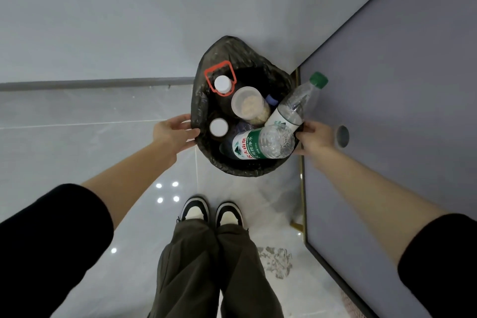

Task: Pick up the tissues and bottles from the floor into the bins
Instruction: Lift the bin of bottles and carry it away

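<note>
Head view: black-lined bin (204,111) brims with clear, green-labelled bottles (263,143).

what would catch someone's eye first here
The bin in the middle of the view, lined with a black bag and crammed with bottles, draws the eye first. A green-capped bottle pokes out over its right rim. The hands come next: the left hand and right hand hold the rim on either side, just beyond the person's shoes.
</note>
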### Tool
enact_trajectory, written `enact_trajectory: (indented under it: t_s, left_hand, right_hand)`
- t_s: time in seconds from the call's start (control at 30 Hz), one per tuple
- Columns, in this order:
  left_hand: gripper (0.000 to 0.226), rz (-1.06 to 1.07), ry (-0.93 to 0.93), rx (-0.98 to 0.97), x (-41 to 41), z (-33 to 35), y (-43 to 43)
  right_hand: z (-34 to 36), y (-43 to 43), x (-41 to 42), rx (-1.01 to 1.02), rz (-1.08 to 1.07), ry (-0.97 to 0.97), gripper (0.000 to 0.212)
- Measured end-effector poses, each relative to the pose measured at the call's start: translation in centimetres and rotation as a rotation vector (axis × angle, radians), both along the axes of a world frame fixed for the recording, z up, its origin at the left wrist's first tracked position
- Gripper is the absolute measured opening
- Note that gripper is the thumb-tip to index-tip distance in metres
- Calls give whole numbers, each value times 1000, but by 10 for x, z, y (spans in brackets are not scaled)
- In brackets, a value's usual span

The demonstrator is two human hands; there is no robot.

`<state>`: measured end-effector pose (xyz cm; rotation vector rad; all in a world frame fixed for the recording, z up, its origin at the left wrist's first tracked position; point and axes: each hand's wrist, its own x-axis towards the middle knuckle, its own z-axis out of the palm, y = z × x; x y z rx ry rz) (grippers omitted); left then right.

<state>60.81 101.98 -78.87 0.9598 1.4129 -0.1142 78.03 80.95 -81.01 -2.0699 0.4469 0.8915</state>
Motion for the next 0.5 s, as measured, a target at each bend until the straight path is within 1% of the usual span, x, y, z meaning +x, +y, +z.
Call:
enact_trajectory:
  t_s: [0.1, 0.2, 0.37, 0.5]
  left_hand:
    - [39, -5, -2, 5, 4, -13, -6]
    - [40, -47, 14, 32, 7, -23, -10]
    - [52, -145, 20, 62, 11, -40, -10]
    - [62, -178, -44, 15, 18, -42, -18]
  right_hand:
    - [-12, -3, 0, -18, -27, -6, 32]
    - [-24, -8, -2, -37, -66, -2, 35]
    - [-41, -10, -3, -55, -83, -23, 38]
    - [-52, -8, -1, -67, -100, -22, 40]
